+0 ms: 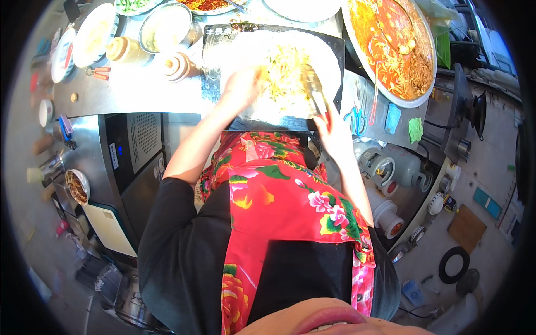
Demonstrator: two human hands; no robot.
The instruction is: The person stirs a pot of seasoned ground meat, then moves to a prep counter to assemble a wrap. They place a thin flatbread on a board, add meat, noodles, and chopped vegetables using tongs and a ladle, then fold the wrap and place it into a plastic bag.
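Note:
A round white sheet (328,64), like a thin flatbread, lies on a dark board (215,34) at the table's near edge. Shredded yellow-green filling (283,70) is heaped over its middle. My right hand (330,127) is closed around what look like metal tongs (314,89), tips down at the heap's right side. At the heap's left, my left hand (244,86) hovers over or touches the sheet. Glare and blur wash out its fingers, so whether it holds anything is unclear.
A big basin of red, oily food (429,84) stands at the right, with scissors (356,120) beside it. Squeeze bottles (176,67), a metal bowl (146,44) and plates (78,42) crowd the left. Gas cylinders (410,167) stand below the table at right.

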